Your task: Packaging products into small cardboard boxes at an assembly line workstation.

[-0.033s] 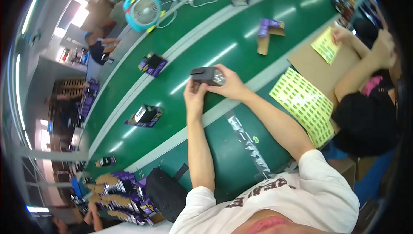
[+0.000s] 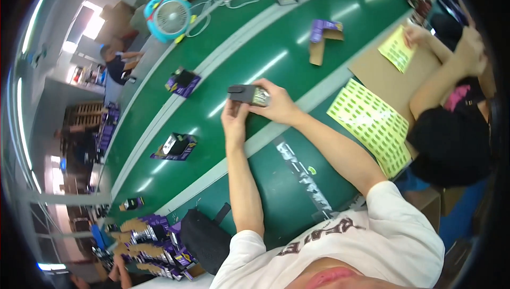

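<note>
Both my hands hold one small dark grey block-shaped device (image 2: 248, 94) above the green conveyor belt (image 2: 265, 60). My left hand (image 2: 234, 117) grips its left end from below. My right hand (image 2: 276, 104) wraps the right end, where a lighter labelled face shows. Both forearms are bare, coming up from my white printed T-shirt.
Purple open boxes with dark devices (image 2: 182, 82) (image 2: 175, 145) lie on the belt, plus a purple-and-cardboard box (image 2: 323, 36). A blue desk fan (image 2: 168, 18) stands far left. Yellow sticker sheets (image 2: 372, 121) lie on cardboard at right, beside a seated co-worker (image 2: 451, 119). A black bag (image 2: 204, 238) sits near my left elbow.
</note>
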`<state>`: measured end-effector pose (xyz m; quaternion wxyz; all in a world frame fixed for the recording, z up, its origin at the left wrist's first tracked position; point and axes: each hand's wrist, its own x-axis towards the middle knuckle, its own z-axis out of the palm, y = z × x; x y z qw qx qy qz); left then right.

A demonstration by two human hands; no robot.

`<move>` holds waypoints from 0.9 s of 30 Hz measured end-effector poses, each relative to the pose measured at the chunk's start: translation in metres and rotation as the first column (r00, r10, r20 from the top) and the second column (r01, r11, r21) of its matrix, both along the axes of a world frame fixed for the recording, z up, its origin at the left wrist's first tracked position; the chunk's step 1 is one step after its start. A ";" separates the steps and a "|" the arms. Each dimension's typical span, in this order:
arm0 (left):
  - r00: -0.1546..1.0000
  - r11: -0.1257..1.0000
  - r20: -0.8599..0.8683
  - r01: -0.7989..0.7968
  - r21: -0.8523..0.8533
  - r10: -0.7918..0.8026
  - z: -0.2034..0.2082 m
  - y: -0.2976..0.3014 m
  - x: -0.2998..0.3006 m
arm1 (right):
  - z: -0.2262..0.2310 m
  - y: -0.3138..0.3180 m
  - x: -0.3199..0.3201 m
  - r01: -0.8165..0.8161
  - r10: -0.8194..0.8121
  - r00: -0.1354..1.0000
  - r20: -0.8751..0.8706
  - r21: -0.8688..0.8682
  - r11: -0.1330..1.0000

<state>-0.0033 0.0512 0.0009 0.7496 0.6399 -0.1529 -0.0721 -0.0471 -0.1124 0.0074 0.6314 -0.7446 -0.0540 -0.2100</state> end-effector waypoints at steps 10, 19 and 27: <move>0.614 0.835 0.692 -0.549 0.028 0.380 0.070 -0.070 -0.038 | -0.011 -0.003 0.000 0.296 -0.305 0.952 0.022 -0.314 0.902; 0.781 0.263 0.485 -0.410 0.873 -0.394 0.055 -0.200 0.019 | -0.017 0.016 -0.003 0.142 -0.067 0.971 0.228 -0.330 0.933; 0.777 0.606 0.608 -0.409 0.682 -0.161 0.135 -0.136 0.026 | 0.003 -0.002 -0.012 0.070 -0.081 0.996 -0.039 -0.241 0.968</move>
